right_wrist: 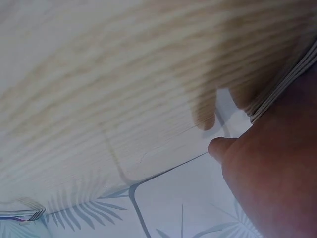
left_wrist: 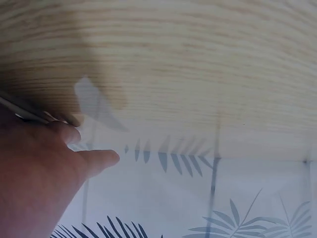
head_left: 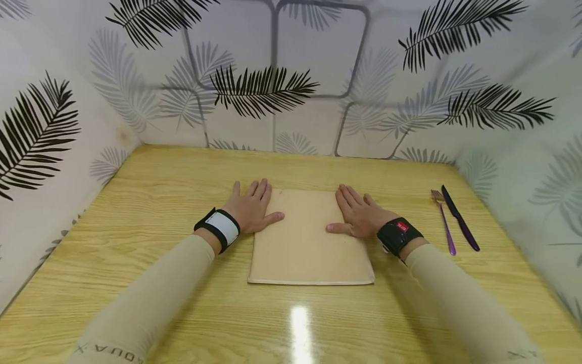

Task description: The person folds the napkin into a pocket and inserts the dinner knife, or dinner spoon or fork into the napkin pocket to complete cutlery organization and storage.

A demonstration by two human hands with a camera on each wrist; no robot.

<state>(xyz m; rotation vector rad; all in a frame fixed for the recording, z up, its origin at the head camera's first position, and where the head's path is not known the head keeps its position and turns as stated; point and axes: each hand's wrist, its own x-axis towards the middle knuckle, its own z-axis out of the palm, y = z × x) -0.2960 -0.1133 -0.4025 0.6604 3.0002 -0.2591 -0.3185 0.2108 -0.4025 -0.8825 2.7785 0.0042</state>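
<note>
Left hand [head_left: 251, 209] and right hand [head_left: 360, 216], fingers straight, thumbs wide, rest on opposite side edges of the mat [head_left: 310, 253].

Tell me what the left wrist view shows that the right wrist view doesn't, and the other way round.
Only the left wrist view shows the left hand.

Only the right wrist view shows the right hand, plus a small blurred item at the lower left, too unclear to name.

Both share the wood-grain tabletop, the leaf-patterned backdrop and an edge of the flat tan item, its layers clearer in the right.
</note>
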